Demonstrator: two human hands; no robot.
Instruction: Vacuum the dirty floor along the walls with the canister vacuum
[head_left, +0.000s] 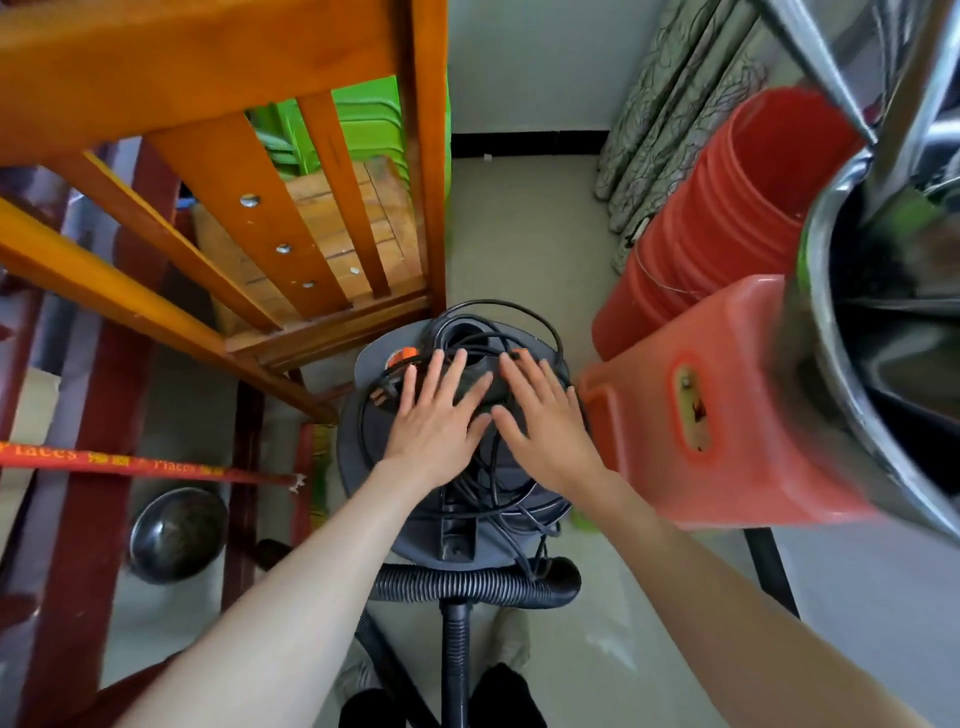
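Reaching down to the canister vacuum (457, 457)
We are laying our left hand (434, 415) and right hand (545, 421), fingers spread flat, over its coiled cord (519, 499).

one canister vacuum (457, 467); two hands; one wooden chair (234, 171); one metal bowl (176, 532); one red stool (727, 405)

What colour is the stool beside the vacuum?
Orange-red plastic stool, clearest in the head view.

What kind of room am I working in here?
Probably a storage corner or back room. Stacked red stools and red buckets stand right of the vacuum, an upturned wooden chair is piled on the left, and rolled mats lean against the wall.
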